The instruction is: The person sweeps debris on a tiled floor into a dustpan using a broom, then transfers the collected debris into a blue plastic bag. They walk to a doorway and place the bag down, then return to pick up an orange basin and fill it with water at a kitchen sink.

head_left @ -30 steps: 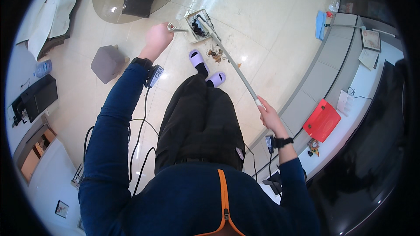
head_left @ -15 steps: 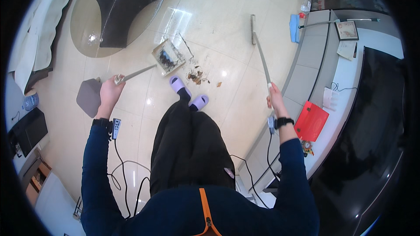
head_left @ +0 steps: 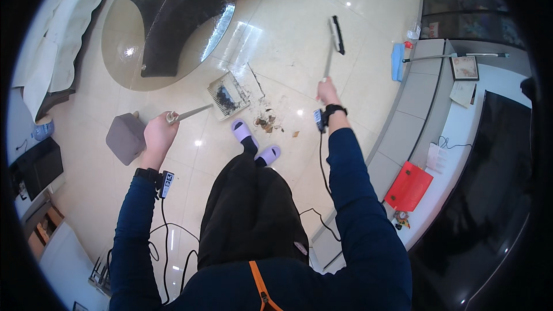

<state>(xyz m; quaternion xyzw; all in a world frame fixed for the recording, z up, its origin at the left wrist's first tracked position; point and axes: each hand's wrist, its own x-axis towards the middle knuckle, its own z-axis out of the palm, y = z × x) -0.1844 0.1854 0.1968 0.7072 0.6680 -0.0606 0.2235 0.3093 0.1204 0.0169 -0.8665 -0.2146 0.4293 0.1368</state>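
My left hand (head_left: pixel 161 136) is closed round the handle end of a long-handled dustpan (head_left: pixel 218 105). The pan rests on the floor ahead of my feet, with dark dirt inside it. In my right hand (head_left: pixel 327 92) is the grey handle of a broom, gripped in front of me to the right. Its narrow head (head_left: pixel 337 35), pale with a black edge, is farther out, to the right of the pan. Brown dry leaf-like debris (head_left: pixel 266 122) lies between the pan and my purple slippers (head_left: pixel 268 154). A thin dark streak of dirt runs along the floor beyond it.
A glass-topped table (head_left: pixel 118 57) with a dark base stands far left, and a grey stool (head_left: pixel 125 138) is beside my left hand. Along the right runs a low cabinet (head_left: pixel 412 101) bearing a red folder-like case (head_left: pixel 409 186). Black cables hang from both wrists.
My right hand has swung left and forward with the broom, whose head has turned to show its black edge. My left hand still grips the dustpan. The whole view has shifted slightly.
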